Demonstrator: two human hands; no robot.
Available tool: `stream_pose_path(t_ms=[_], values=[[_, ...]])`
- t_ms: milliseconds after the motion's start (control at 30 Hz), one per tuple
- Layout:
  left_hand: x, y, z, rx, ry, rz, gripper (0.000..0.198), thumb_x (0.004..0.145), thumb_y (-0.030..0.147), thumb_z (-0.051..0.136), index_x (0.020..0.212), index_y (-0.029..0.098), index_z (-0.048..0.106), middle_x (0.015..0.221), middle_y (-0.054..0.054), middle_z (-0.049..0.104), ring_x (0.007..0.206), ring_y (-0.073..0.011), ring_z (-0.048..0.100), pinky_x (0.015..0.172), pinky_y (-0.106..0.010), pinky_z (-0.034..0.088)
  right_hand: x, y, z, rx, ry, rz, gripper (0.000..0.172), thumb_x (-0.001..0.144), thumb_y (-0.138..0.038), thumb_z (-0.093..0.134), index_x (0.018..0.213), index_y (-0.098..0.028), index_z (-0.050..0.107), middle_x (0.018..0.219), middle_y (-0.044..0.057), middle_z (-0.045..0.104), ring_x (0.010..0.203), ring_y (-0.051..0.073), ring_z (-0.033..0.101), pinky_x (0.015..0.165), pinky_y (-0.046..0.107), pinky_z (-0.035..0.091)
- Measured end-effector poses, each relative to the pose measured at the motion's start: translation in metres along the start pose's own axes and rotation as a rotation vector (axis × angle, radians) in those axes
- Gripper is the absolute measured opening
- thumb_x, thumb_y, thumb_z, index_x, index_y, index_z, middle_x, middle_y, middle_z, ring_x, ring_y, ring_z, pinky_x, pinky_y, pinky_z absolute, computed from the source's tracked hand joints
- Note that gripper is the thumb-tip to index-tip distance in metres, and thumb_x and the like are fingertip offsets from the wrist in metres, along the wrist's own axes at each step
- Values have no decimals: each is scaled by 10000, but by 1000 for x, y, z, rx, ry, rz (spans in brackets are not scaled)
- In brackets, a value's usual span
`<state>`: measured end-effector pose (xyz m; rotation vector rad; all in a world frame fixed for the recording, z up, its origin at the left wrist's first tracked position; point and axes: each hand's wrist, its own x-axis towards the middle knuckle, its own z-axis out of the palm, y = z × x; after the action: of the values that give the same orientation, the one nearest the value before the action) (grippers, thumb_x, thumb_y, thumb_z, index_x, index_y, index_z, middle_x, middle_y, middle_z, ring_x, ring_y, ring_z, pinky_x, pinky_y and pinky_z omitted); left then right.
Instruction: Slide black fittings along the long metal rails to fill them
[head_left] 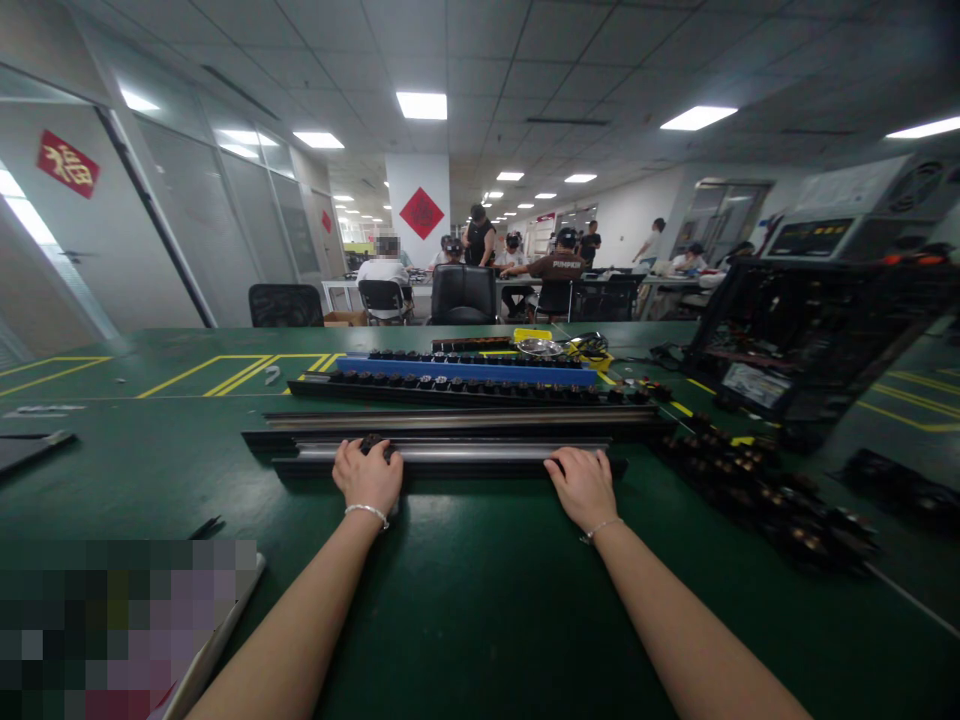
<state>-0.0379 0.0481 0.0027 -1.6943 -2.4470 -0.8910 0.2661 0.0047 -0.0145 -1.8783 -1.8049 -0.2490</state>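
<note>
A long metal rail with dark edges (465, 453) lies crosswise on the green table in front of me. At its left part, my left hand (369, 478) has its fingers curled over a small black part (375, 443) that sits on the rail. My right hand (583, 486) rests near the rail's right end, with fingers bent over its edge. Just behind lies a second long rail (465, 420), parallel to the first. Farther back, a black strip (442, 386) carries a row of small black parts, and beyond it runs a blue strip (480, 372).
Many small black parts (757, 490) are heaped on the right, near an open black computer case (787, 330). A yellow tray and a metal dish (540, 347) stand at the back. A pixelated flat object (127, 630) lies front left. People sit at far tables.
</note>
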Motion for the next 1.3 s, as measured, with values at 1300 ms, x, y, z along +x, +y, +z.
stream_pose_path(t_ms=[1300], values=[[-4, 3, 4, 22, 12, 52, 387, 791, 364, 448, 1091, 230, 653, 1302, -156, 424, 1307, -307, 262, 1045, -456, 246, 1, 3, 2, -14, 4, -10, 338, 895, -417, 358, 918, -225, 635, 1034, 31, 647, 988, 198, 530, 1025, 467, 184]])
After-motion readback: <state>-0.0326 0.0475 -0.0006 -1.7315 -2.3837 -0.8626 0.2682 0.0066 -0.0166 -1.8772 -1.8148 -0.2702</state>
